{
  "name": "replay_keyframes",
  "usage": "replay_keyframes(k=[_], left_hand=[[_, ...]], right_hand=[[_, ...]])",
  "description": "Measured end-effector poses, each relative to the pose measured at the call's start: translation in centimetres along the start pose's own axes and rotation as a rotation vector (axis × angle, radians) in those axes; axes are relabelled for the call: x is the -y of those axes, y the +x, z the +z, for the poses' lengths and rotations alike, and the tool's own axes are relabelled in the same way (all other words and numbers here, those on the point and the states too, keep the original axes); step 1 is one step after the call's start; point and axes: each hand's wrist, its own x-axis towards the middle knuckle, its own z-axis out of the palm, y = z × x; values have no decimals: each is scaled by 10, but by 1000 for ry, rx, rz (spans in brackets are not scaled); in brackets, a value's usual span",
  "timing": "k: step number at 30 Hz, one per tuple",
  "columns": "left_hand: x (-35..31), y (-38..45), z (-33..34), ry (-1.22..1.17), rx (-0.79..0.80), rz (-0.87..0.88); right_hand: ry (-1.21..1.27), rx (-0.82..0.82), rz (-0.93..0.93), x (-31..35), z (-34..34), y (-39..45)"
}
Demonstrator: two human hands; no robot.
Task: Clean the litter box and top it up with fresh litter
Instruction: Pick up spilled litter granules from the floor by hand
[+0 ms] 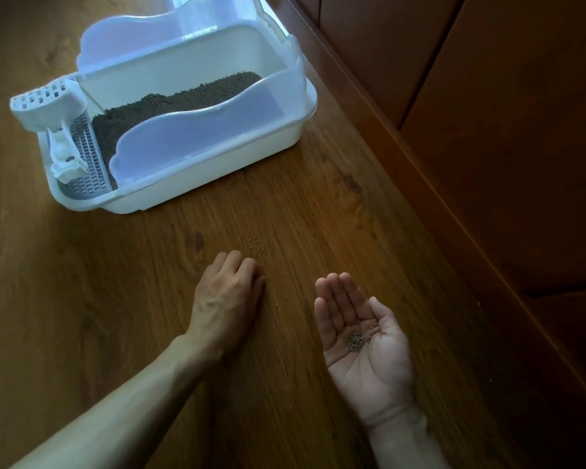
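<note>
Litter box, white, far left on wood floor, brown litter inside, scoop at its left end. Left hand palm-down, fingers curled on floor beside scattered granules; whether it pinches any, cannot tell. Right hand flat, palm-up, cradling small pile of granules.

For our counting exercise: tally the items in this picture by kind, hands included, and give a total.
Bare hands: 2 (left hand, right hand)
White plastic litter box: 1
White slotted plastic scoop: 1
Total: 4
</note>
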Motion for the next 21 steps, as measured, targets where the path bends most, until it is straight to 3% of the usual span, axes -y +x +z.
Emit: replay_keyframes(k=[12,21], left_hand=[[-8,10,3,63,18,121],[-16,9,3,75,46,10]], right_hand=[[2,-28,-17,5,-1,-1],[18,-19,-4,2,-2,2]])
